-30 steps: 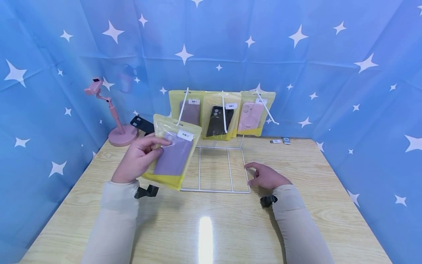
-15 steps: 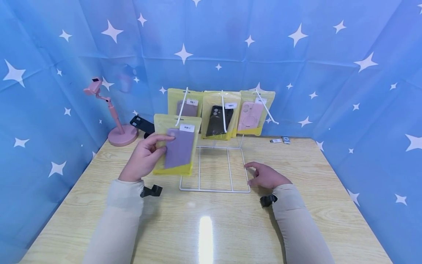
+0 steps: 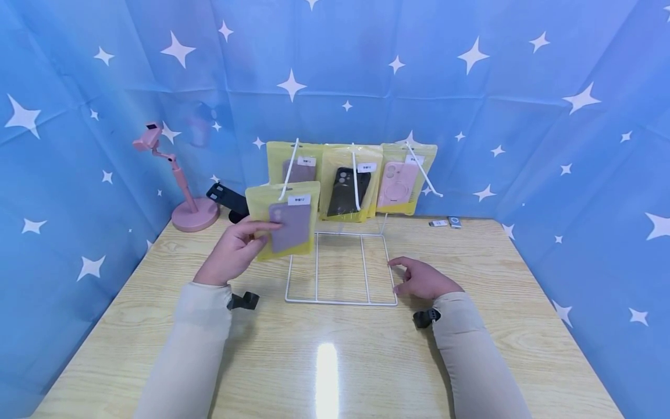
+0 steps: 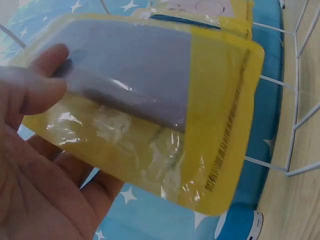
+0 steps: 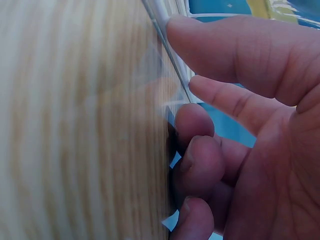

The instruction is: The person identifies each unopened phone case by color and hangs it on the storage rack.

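Note:
My left hand (image 3: 230,251) pinches the left side of a yellow, clear-fronted bag (image 3: 289,224) between thumb and fingers. Inside is a purple phone case (image 4: 135,65); a white label sits near the bag's top. The tip of the rack's left hook (image 3: 290,166) shows in front of the bag's upper edge, at its hang hole. Low at the rack's right side, my right hand (image 3: 425,280) holds the base wire (image 5: 172,50) of the white wire rack (image 3: 340,303) with thumb and index finger; its other fingers curl close over the table.
Behind the held bag hangs another bagged purple case (image 3: 300,152). Bagged black (image 3: 345,192) and pink (image 3: 398,183) cases hang to the right. A pink stand (image 3: 193,215) and black phone-shaped item (image 3: 226,198) are at the back left; two small items (image 3: 454,223) lie back right.
My left hand has moved forward and slightly right. The bag has swung more upright and slid back along the left hook. The right hand has stayed in place.

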The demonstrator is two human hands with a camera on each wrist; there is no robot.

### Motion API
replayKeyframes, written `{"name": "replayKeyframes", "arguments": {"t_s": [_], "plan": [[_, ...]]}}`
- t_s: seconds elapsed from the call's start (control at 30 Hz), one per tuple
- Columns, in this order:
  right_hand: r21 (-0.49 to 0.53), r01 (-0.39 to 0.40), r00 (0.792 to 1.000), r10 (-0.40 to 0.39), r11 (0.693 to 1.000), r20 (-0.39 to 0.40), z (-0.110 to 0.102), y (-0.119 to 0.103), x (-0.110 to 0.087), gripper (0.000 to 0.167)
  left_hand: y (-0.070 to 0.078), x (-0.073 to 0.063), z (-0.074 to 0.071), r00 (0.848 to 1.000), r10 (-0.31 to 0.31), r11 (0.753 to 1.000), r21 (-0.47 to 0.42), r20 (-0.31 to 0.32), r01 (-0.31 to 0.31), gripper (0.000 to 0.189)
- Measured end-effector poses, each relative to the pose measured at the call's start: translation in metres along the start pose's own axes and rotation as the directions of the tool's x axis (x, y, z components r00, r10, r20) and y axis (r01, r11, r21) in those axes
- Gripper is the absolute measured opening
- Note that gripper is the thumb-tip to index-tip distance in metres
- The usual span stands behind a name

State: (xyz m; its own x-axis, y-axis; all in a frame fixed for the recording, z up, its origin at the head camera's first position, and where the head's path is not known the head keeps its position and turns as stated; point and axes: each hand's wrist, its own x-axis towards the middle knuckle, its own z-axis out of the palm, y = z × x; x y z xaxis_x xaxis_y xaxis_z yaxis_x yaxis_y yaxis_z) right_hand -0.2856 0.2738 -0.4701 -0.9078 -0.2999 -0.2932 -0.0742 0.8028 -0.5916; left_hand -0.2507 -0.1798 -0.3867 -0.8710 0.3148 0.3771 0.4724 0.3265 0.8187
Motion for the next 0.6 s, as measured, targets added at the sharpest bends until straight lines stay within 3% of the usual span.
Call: {"name": "replayKeyframes", "arguments": {"t_s": [0.13,0.33,0.47,0.6], "plan": [[-0.007,-0.002,1.0,0.002,1.0,0.001,0.0,0.001,0.0,0.067,-0.004,0.002,0.001,0.995,-0.056,0.998,-0.026,0.084,0.058,0.034],[-0.011,-0.007,1.0,0.007,1.0,0.003,0.0,0.001,0.001,0.068,-0.012,0.004,0.002,0.968,-0.153,0.988,-0.006,0.198,0.157,0.032],[-0.015,0.005,1.0,-0.005,1.0,0.003,0.0,0.001,0.001,0.068,-0.015,0.004,0.003,0.963,-0.158,0.986,-0.013,0.22,0.164,0.032],[-0.016,0.017,1.0,-0.017,1.0,0.004,0.0,0.002,0.002,0.068,-0.014,0.003,0.003,0.969,-0.141,0.988,-0.034,0.205,0.151,0.035]]}}
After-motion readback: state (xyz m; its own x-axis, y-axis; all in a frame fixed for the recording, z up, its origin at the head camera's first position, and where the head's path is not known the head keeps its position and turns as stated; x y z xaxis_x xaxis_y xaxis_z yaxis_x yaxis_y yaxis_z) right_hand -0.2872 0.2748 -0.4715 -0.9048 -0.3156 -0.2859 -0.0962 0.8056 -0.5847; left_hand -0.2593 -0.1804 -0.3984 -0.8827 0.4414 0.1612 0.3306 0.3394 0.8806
